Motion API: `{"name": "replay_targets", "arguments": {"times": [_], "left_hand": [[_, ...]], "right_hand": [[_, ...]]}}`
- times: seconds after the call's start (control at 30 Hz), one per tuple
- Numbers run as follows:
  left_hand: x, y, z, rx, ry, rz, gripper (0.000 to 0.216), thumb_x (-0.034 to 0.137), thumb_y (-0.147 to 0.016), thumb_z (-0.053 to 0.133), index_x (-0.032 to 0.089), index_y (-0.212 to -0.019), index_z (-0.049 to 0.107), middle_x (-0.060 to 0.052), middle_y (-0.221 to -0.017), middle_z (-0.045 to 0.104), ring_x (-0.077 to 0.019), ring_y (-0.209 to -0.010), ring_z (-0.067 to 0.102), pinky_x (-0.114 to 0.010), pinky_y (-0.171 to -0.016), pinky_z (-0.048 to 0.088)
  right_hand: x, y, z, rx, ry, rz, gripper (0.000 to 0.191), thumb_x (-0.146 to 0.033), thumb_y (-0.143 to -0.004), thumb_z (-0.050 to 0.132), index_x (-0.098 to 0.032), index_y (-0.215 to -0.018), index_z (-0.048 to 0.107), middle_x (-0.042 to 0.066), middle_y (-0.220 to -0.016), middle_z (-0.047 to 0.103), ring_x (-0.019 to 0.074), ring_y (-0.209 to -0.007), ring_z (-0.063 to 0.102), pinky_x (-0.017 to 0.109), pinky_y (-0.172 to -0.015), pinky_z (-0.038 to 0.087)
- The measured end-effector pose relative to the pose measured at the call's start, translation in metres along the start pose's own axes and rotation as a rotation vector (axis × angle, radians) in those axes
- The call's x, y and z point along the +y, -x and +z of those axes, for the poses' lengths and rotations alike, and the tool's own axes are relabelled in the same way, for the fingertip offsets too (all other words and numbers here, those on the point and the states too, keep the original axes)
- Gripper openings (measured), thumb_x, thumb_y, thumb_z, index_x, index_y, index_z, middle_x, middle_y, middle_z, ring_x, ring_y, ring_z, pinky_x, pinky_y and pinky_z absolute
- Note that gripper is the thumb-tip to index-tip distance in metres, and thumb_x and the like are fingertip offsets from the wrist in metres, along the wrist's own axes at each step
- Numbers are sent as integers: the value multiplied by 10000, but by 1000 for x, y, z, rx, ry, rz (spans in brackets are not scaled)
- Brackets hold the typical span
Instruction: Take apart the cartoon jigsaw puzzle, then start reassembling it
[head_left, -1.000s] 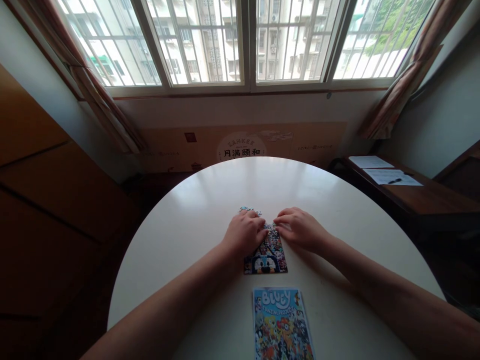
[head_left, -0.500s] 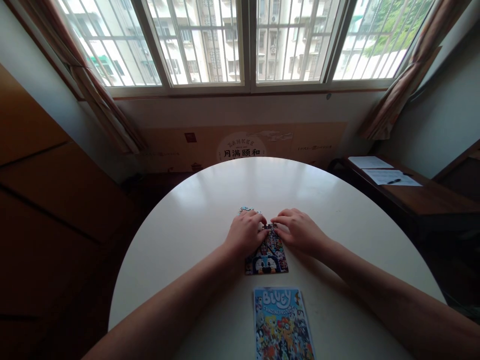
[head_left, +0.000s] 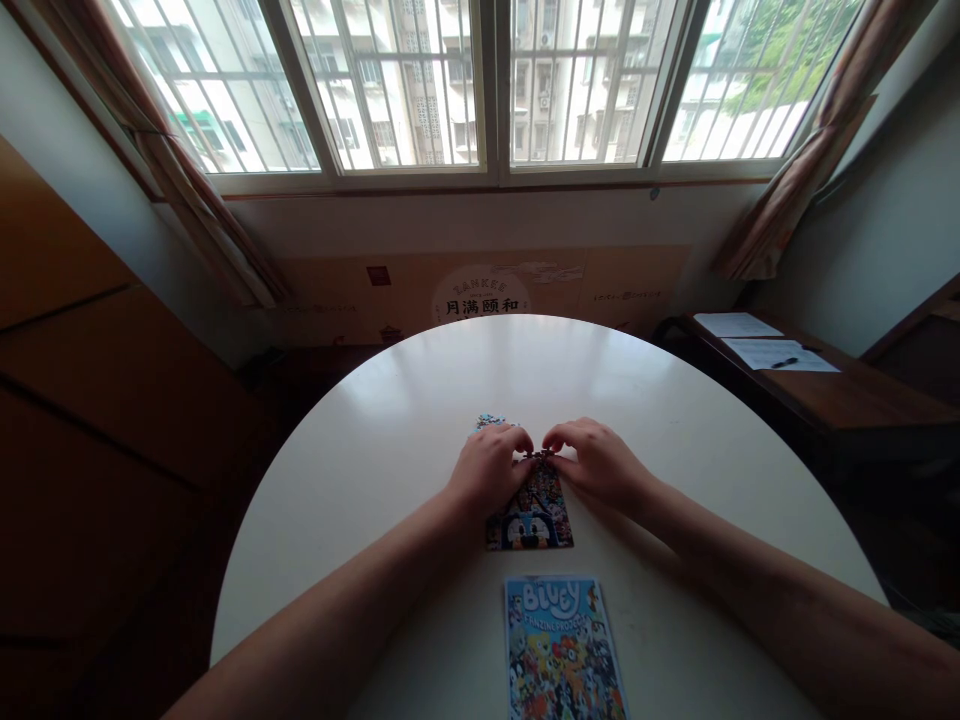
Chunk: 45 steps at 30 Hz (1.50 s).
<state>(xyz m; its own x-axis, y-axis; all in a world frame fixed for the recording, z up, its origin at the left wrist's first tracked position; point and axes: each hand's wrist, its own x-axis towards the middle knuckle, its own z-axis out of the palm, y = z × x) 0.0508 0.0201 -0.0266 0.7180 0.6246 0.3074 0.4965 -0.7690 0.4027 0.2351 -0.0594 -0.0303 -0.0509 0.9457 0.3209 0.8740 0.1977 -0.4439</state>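
A small jigsaw puzzle [head_left: 531,515] with a blue cartoon dog lies partly assembled on the round white table [head_left: 420,400]. My left hand [head_left: 489,466] rests on its upper left part, fingers curled and pinched at the top edge. My right hand [head_left: 594,460] sits at the upper right, its fingertips pinched against the same edge. Between both hands' fingertips is a small dark puzzle piece [head_left: 538,455]. A few loose pieces [head_left: 487,421] show just beyond my left hand. Nearer me lies a colourful Bluey picture card [head_left: 562,645].
A barred window with curtains fills the far wall. A flat cardboard box with printed characters [head_left: 480,295] leans below it. At the right stands a dark wooden side table [head_left: 840,390] with papers and a pen. Brown wooden panels run along the left.
Both hands have curled from lying flatter on the puzzle into a pinch at its top edge. The puzzle has shifted very slightly.
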Motion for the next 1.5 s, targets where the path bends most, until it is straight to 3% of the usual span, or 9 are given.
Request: {"name": "replay_targets", "arguments": {"times": [0.33, 0.57, 0.67, 0.93, 1.07, 1.17, 1.5], "left_hand": [[1, 1, -1, -9, -24, 19, 75, 145, -806, 644, 213, -776, 657, -26, -795, 673, -218, -817, 620, -336, -756, 488], [-3, 0, 0, -8, 80, -42, 131, 153, -832, 612, 214, -936, 665, -12, -835, 717, -193, -760, 642, -318, -712, 493], [-5, -1, 2, -11, 100, -35, 208, 135, -840, 603, 228, -1010, 678, -6, -861, 733, -197, -789, 658, -337, -751, 506], [-7, -3, 2, -24, 82, -8, 195, 124, -854, 595, 243, -928, 730, -18, -938, 752, -219, -905, 675, -388, -857, 520], [-10, -3, 4, -17, 127, -31, 206, 131, -862, 591, 244, -961, 732, -11, -958, 757, -213, -915, 685, -374, -859, 525], [-10, -4, 3, -19, 157, -62, 196, 136, -858, 601, 241, -961, 731, -9, -942, 759, -210, -902, 690, -367, -854, 527], [-9, -6, 0, 29, 249, -101, 240, 83, -843, 559, 232, -929, 727, 2, -903, 758, -183, -849, 693, -323, -819, 536]], "right_hand": [[0, 0, 0, -19, -66, 41, 90, -160, -820, 626, -216, -842, 693, 1, -798, 689, 134, -724, 602, 240, -652, 414], [3, 1, 1, -30, -65, 66, 80, -176, -819, 620, -217, -835, 686, -7, -784, 682, 125, -710, 595, 235, -647, 396], [4, 1, 3, -23, -40, 18, 101, -153, -820, 610, -214, -849, 686, 2, -792, 676, 132, -739, 590, 243, -673, 397], [2, 1, 5, -21, 36, -151, 118, -109, -841, 600, -196, -887, 665, 24, -860, 669, 152, -836, 577, 267, -748, 413], [2, 1, 4, -35, 130, -270, 254, -90, -875, 547, -240, -1020, 692, 23, -885, 665, 151, -818, 555, 282, -759, 405], [3, 1, 4, -52, 232, -361, 280, -107, -914, 508, -273, -990, 720, 21, -872, 650, 142, -775, 523, 296, -750, 384], [0, 0, 6, -69, 284, -381, 298, -124, -916, 555, -313, -1055, 738, 32, -884, 637, 147, -778, 527, 301, -716, 378]]}}
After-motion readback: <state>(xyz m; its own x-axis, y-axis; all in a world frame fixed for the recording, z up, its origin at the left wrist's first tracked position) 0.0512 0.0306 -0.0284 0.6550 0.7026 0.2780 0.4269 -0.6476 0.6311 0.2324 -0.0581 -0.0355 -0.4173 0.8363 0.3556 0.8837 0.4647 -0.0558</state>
